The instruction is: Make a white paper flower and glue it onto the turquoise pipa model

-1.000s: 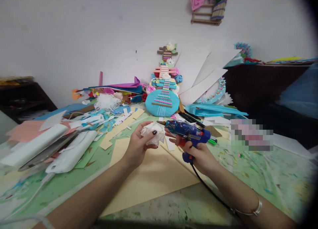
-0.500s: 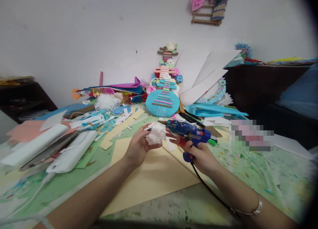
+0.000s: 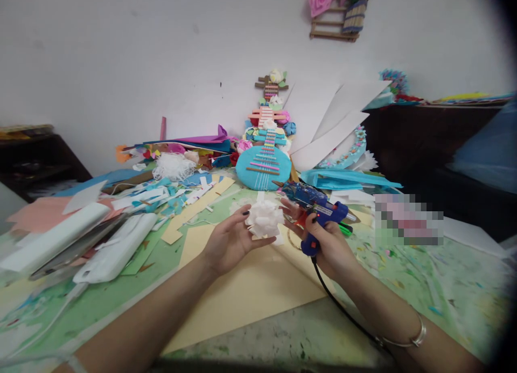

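Note:
A white paper flower (image 3: 265,219) with ruffled petals rests in my left hand (image 3: 231,238), thumb on its near side and fingers curved beneath it. My right hand (image 3: 329,243) is closed around the handle of a blue hot glue gun (image 3: 313,206), whose nozzle points up and to the left, beyond the flower. A small red light shows on the gun's body. Some right-hand fingers stretch forward, close to the flower's right side; whether they touch it, I cannot tell. The gun's black cord (image 3: 337,303) runs down past my right wrist. Below both hands lies a cream paper sheet (image 3: 242,297).
A blue paper lute (image 3: 263,168) with strings leans at the wall among paper flowers. Paper scraps (image 3: 177,203), white string (image 3: 173,166) and a white power strip (image 3: 117,249) with its cable cover the left side. White sheets (image 3: 339,130) stand at the back right.
The paper flower has turned in my left hand and shifted slightly right, its petals now facing me. The glue gun has moved a little right, with its nozzle tipped higher.

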`<action>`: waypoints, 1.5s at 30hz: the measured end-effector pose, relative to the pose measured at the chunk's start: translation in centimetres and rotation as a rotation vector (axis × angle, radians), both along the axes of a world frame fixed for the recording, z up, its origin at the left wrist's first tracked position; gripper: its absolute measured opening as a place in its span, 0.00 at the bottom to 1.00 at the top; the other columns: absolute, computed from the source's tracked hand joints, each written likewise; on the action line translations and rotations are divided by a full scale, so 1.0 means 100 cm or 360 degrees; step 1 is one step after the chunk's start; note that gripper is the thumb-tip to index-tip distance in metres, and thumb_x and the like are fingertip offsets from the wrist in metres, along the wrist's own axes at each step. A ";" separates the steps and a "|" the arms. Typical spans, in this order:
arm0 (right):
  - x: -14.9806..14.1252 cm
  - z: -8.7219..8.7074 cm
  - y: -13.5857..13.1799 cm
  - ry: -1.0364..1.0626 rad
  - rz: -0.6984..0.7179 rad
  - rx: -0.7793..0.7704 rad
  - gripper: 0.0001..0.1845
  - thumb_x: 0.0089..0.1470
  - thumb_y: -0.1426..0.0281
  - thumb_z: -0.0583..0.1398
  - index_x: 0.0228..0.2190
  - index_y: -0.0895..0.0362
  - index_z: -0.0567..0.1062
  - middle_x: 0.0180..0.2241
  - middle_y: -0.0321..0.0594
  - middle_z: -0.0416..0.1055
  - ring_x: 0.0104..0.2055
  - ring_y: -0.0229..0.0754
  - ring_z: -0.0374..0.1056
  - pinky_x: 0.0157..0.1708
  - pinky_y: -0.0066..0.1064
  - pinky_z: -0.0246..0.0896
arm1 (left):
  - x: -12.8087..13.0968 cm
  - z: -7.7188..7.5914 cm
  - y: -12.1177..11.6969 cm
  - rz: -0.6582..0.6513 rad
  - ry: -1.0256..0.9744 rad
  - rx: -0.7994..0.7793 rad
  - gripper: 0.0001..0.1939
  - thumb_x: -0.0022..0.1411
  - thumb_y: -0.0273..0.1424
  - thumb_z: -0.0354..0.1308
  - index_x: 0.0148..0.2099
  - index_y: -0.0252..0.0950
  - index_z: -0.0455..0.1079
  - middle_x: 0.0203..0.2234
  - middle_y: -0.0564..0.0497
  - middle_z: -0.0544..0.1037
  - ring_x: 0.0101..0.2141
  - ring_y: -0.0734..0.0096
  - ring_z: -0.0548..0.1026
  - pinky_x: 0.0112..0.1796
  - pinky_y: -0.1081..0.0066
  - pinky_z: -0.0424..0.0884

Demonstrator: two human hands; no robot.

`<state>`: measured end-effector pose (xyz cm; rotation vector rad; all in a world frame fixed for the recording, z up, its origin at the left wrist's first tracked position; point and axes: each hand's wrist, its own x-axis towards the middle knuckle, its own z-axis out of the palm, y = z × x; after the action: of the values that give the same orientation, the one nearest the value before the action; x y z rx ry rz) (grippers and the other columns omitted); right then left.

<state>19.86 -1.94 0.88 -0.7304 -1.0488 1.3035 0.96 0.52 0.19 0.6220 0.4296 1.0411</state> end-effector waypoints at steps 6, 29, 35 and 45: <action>0.000 -0.001 0.002 0.0086 0.0069 0.0010 0.13 0.46 0.58 0.65 0.28 0.54 0.74 0.46 0.44 0.73 0.53 0.52 0.65 0.49 0.45 0.63 | 0.005 0.001 -0.003 0.0100 0.0376 -0.0001 0.21 0.50 0.20 0.58 0.49 0.32 0.65 0.39 0.44 0.76 0.32 0.69 0.75 0.32 0.69 0.73; -0.001 -0.004 0.001 0.0046 0.0178 -0.0155 0.21 0.42 0.61 0.68 0.39 0.56 0.76 0.52 0.50 0.69 0.48 0.55 0.69 0.48 0.49 0.64 | 0.003 -0.003 0.006 0.0469 0.0270 -0.0221 0.16 0.45 0.16 0.57 0.40 0.29 0.71 0.37 0.45 0.78 0.33 0.69 0.76 0.34 0.73 0.73; -0.001 -0.004 0.001 0.0049 0.0156 -0.0126 0.19 0.42 0.61 0.68 0.37 0.55 0.77 0.50 0.48 0.71 0.47 0.53 0.71 0.51 0.49 0.61 | 0.006 -0.006 0.002 0.0286 0.0451 -0.0072 0.17 0.43 0.18 0.62 0.39 0.28 0.73 0.35 0.44 0.78 0.31 0.70 0.76 0.33 0.75 0.72; -0.003 0.000 -0.001 0.0013 0.0146 -0.0100 0.19 0.41 0.60 0.68 0.36 0.55 0.77 0.49 0.47 0.71 0.48 0.52 0.70 0.52 0.48 0.60 | 0.007 -0.009 0.004 0.0190 0.0528 0.0018 0.19 0.40 0.23 0.68 0.39 0.28 0.73 0.31 0.47 0.78 0.27 0.74 0.74 0.29 0.77 0.69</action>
<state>19.61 -2.07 0.86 -0.7307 -1.0490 1.4223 1.61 0.89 -0.66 0.7906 0.7581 1.0563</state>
